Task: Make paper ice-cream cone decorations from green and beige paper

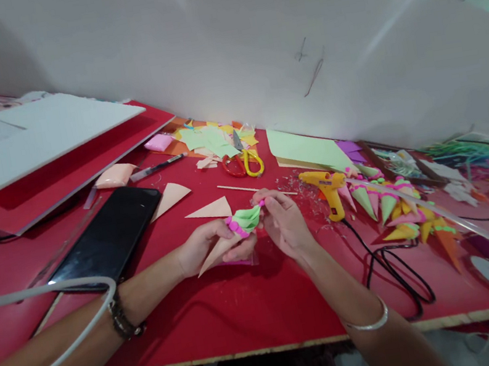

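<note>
My left hand (217, 241) is wrapped round a peach paper cone (214, 257) lying tilted, its point down and to the left. A swirl of light green clay (247, 219) tops the cone, with a band of bright pink clay (237, 228) round its rim. My right hand (285, 221) pinches a small bright pink ball of clay (262, 203) at the swirl's tip; whether the ball is stuck to it I cannot tell. Just beyond my left hand lie two flat peach paper pieces, a wedge (211, 209) and a curved-edged wedge (171, 199).
A yellow glue gun (327, 188) with a looping black cord lies right of my hands, near several finished paper cones (388, 202). Scissors (244, 161), paper scraps (209, 141) and a thin stick (236, 189) lie beyond. A black phone (110, 233) and large boards (40, 139) occupy the left.
</note>
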### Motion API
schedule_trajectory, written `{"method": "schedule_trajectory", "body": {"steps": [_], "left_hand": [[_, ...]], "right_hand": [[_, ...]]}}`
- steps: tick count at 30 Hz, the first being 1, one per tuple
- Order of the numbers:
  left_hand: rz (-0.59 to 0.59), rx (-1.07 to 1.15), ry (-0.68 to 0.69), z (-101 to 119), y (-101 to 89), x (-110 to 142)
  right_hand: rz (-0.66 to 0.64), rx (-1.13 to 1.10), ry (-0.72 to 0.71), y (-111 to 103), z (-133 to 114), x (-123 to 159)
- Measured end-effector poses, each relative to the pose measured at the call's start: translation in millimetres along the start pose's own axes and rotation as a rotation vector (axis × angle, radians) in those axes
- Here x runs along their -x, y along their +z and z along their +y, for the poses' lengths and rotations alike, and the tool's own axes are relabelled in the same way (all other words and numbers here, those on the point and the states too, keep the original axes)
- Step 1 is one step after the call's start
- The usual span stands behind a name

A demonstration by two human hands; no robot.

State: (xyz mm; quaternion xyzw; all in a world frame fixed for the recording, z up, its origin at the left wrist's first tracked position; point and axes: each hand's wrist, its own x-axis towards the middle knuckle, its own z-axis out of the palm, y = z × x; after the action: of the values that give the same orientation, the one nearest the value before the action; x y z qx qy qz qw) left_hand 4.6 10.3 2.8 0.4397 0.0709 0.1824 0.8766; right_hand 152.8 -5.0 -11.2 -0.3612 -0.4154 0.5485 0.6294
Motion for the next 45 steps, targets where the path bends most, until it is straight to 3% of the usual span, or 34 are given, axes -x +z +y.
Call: {"method": "schedule_trajectory", "body": {"steps": [40, 43, 45], "left_hand": [[-0.003, -0.132, -0.026, -5.6, -10.8, -0.9], [0.097, -0.117, 0.057, -8.3, -11.2, -2.6], [0.306, -0.127, 0.17, -10.5, -10.9, -4.0]], "right_hand": [[-0.054, -0.058, -0.011, 0.1, -0.5, 0.9], [-0.04, -0.065, 0.017, -0.5, -2.2, -0.5], [-0.002, -0.052, 0.035, -1.8, -2.4, -1.9]]}}
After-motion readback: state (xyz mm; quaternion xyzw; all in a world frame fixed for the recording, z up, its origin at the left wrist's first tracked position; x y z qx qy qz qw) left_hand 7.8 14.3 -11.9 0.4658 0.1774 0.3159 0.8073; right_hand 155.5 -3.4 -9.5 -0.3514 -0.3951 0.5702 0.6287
